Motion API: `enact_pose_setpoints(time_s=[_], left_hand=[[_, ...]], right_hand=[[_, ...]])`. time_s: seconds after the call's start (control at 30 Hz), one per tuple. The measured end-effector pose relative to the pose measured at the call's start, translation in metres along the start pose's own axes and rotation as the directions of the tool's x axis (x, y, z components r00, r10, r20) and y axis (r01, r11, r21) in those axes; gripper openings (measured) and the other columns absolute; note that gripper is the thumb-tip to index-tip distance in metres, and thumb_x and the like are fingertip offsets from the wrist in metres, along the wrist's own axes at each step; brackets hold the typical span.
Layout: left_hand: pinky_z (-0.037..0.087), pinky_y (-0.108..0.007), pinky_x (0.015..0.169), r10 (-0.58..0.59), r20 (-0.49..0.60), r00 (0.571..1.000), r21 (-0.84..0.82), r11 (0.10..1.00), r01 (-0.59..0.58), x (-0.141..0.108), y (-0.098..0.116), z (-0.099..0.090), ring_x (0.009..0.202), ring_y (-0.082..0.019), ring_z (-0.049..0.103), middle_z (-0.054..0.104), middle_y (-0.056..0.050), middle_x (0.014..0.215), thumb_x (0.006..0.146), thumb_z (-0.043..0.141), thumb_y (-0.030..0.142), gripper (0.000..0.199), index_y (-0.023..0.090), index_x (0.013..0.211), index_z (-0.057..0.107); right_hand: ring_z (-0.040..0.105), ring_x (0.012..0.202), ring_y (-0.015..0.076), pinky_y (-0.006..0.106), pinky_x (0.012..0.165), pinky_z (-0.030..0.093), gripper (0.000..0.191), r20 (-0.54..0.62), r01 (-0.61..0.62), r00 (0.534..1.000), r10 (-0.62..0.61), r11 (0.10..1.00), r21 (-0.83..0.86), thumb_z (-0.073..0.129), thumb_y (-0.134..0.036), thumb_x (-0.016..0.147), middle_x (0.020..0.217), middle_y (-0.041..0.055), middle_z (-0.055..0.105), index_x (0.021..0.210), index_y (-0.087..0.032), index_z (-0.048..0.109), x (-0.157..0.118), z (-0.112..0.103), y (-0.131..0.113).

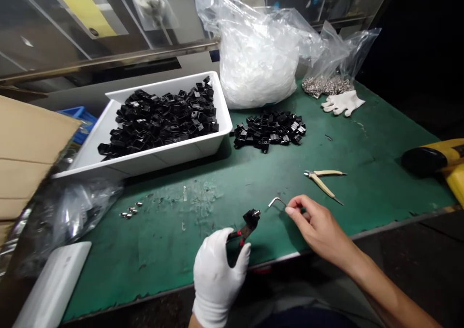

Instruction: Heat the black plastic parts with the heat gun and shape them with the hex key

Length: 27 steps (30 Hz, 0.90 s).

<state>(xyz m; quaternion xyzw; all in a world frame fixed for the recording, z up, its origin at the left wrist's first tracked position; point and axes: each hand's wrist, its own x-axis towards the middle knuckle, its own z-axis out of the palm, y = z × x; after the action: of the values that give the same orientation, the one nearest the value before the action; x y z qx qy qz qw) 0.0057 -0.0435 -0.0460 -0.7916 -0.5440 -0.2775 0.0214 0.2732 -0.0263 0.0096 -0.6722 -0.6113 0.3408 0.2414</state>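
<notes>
My left hand (219,265), in a white glove, is closed round red-and-black pliers (246,232) near the table's front edge. At the jaws of the pliers sits a small black plastic part (250,216), with a shiny metal piece (257,213) poking out of its right side. Bare, my right hand (313,224) pinches the long end of an Allen key (277,201) between thumb and fingers. The key's short bent end points left, a little apart from the black part. Yellow-handled nippers (324,183) lie just beyond my right hand.
A white tray (181,149) full of black parts stands at the back left, with a loose pile of black parts (270,128) beside it. Behind are a bulging plastic bag (257,62), a bag of metal pieces (328,86) and a glove (344,103). Several metal pieces (130,211) lie left.
</notes>
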Motion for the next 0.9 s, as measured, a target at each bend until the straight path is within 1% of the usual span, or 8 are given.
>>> enact_pose_setpoints(time_s=[0.13, 0.27, 0.33, 0.4, 0.5, 0.6, 0.73, 0.9], left_hand=[[0.052, -0.04, 0.083, -0.002, 0.014, 1.0, 0.01, 1.0, 0.002, 0.003, 0.001, 0.0, 0.092, -0.029, 0.064, 0.067, -0.015, 0.102, 0.088, 0.069, 0.041, 0.041, 0.012, 0.116, 0.059], [0.053, -0.041, 0.084, 0.002, 0.009, 1.0, 0.002, 1.0, -0.002, 0.003, 0.002, 0.0, 0.092, -0.028, 0.064, 0.067, -0.015, 0.102, 0.088, 0.069, 0.038, 0.04, 0.012, 0.116, 0.058], [0.053, -0.041, 0.084, -0.001, 0.009, 1.0, -0.001, 1.0, 0.001, 0.003, 0.002, 0.001, 0.092, -0.029, 0.064, 0.067, -0.015, 0.102, 0.088, 0.069, 0.038, 0.041, 0.012, 0.118, 0.058], [0.053, -0.041, 0.084, -0.006, 0.013, 1.0, -0.001, 1.0, 0.006, 0.003, 0.003, 0.001, 0.093, -0.029, 0.064, 0.067, -0.015, 0.102, 0.088, 0.069, 0.038, 0.041, 0.012, 0.118, 0.057], [0.053, -0.041, 0.083, -0.013, 0.018, 1.0, 0.003, 1.0, 0.013, 0.003, 0.004, 0.001, 0.092, -0.029, 0.064, 0.067, -0.015, 0.102, 0.088, 0.069, 0.038, 0.041, 0.012, 0.117, 0.058], [0.053, -0.041, 0.082, -0.021, 0.024, 0.999, 0.006, 1.0, 0.021, 0.003, 0.004, 0.001, 0.091, -0.028, 0.064, 0.066, -0.015, 0.101, 0.088, 0.068, 0.039, 0.042, 0.012, 0.118, 0.057], [0.053, -0.041, 0.082, -0.028, 0.034, 0.999, 0.006, 1.0, 0.027, 0.003, 0.004, 0.0, 0.091, -0.028, 0.064, 0.066, -0.014, 0.101, 0.088, 0.068, 0.04, 0.042, 0.013, 0.118, 0.057], [0.053, -0.041, 0.081, -0.021, 0.03, 0.999, -0.001, 1.0, 0.021, 0.004, 0.004, 0.0, 0.09, -0.028, 0.063, 0.066, -0.015, 0.101, 0.088, 0.068, 0.039, 0.041, 0.012, 0.118, 0.057]], right_hand=[[0.049, 0.062, 0.0143, 0.026, 0.059, 0.04, 0.025, -0.032, -0.025, 0.999, 0.037, 0.948, 0.318, 0.042, -0.043, 0.105, 0.074, -0.0034, 0.054, 0.105, -0.022, 0.056, -0.01, 0.001, -0.007], [0.049, 0.062, 0.0143, 0.027, 0.059, 0.04, 0.03, -0.02, -0.015, 0.999, 0.025, 0.912, 0.411, 0.042, -0.04, 0.107, 0.07, -0.0039, 0.052, 0.121, -0.023, 0.063, -0.018, 0.008, -0.018], [0.052, 0.062, 0.0146, 0.027, 0.059, 0.043, 0.031, -0.05, 0.017, 0.999, 0.004, 0.907, 0.421, 0.045, -0.038, 0.106, 0.069, -0.0033, 0.054, 0.124, -0.024, 0.066, -0.02, 0.013, -0.022], [0.061, 0.07, 0.0159, 0.027, 0.067, 0.049, 0.031, -0.099, 0.058, 0.995, -0.019, 0.91, 0.411, 0.049, -0.034, 0.105, 0.073, -0.0013, 0.061, 0.126, -0.023, 0.068, -0.02, 0.018, -0.024], [0.071, 0.094, 0.0195, 0.028, 0.087, 0.054, 0.031, -0.2, 0.135, 0.978, -0.064, 0.921, 0.365, 0.053, -0.028, 0.103, 0.096, 0.0055, 0.076, 0.127, -0.018, 0.07, -0.019, 0.025, -0.024], [0.071, 0.108, 0.0195, 0.025, 0.095, 0.053, 0.031, -0.256, 0.197, 0.96, -0.116, 0.927, 0.318, 0.056, -0.023, 0.101, 0.12, 0.0093, 0.076, 0.127, -0.015, 0.07, -0.019, 0.027, -0.024], [0.072, 0.108, 0.0179, 0.022, 0.094, 0.054, 0.03, -0.257, 0.224, 0.955, -0.149, 0.93, 0.293, 0.057, -0.021, 0.1, 0.121, 0.0093, 0.077, 0.126, -0.014, 0.071, -0.021, 0.029, -0.023], [0.071, 0.111, 0.0168, 0.021, 0.097, 0.053, 0.03, -0.255, 0.215, 0.957, -0.137, 0.926, 0.309, 0.057, -0.02, 0.1, 0.121, 0.009, 0.076, 0.126, -0.014, 0.071, -0.024, 0.033, -0.024]])
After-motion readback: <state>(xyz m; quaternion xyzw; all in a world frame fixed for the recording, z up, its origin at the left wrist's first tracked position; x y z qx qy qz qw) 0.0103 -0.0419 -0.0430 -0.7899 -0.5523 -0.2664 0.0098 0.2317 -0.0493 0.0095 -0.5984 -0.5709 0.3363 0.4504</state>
